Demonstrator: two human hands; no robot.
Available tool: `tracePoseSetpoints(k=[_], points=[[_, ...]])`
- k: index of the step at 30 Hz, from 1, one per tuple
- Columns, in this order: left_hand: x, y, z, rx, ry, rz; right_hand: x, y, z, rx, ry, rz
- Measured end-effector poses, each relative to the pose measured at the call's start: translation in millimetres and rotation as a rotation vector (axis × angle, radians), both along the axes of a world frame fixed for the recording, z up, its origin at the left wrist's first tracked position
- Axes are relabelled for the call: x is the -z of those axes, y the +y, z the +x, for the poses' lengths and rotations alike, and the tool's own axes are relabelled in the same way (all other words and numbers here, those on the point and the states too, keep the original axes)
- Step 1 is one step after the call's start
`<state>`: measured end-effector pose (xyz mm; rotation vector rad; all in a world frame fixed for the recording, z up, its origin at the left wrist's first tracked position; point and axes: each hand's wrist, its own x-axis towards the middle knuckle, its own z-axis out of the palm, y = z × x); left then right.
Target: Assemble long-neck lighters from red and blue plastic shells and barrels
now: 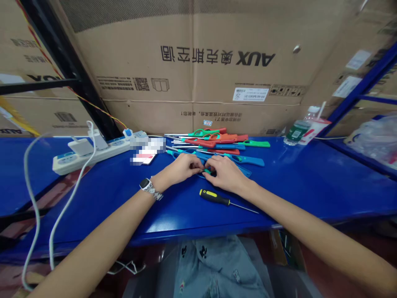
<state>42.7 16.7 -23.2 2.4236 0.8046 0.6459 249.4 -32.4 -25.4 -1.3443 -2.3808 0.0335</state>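
Note:
Both hands meet at the middle of the blue table, their fingertips almost touching. My left hand [183,167] is closed in a pinch around the left side of a blue lighter with a green part [207,171]. From the right, my right hand [226,173] pinches the same piece, and its fingers hide much of it. Just behind the hands lies a heap of long-nosed lighters [217,140] in red, blue and green. A black and yellow screwdriver [215,196] rests in front of my right hand, its shaft pointing right.
A white power strip [102,151] with plugs and cables lies at the left, near a phone-like object [149,157]. At the back right are a bottle [296,131] and a cup [314,130]. Large cardboard boxes [198,78] stand behind the blue table [173,211].

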Motion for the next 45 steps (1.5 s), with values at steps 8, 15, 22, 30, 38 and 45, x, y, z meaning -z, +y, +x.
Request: tracePoseSetpoints(k=[8, 15, 22, 30, 38, 45], points=[[-2.3, -3.1, -7.9, 0.103, 0.184, 0.202, 4.0, -0.9, 2.0, 0.081, 0.087, -0.058], [-0.1, -4.3, -3.4, 0.135, 0.251, 0.284, -2.1, -5.3, 0.6, 0.084, -0.098, 0.074], [-2.0, -2.7, -5.7, 0.125, 0.276, 0.292, -3.3, -5.8, -0.3, 0.015, -0.152, 0.08], [-0.6, -2.8, -6.1, 0.112, 0.283, 0.29, 0.7, -3.9, -4.9, 0.089, -0.14, 0.081], [3.2, 0.9, -6.9, 0.111, 0.25, 0.272, -0.6, -2.1, -3.1, 0.085, -0.156, 0.055], [0.8, -1.1, -6.7, 0.105, 0.233, 0.25, -0.2, 0.0, 5.6, -0.003, -0.136, 0.052]])
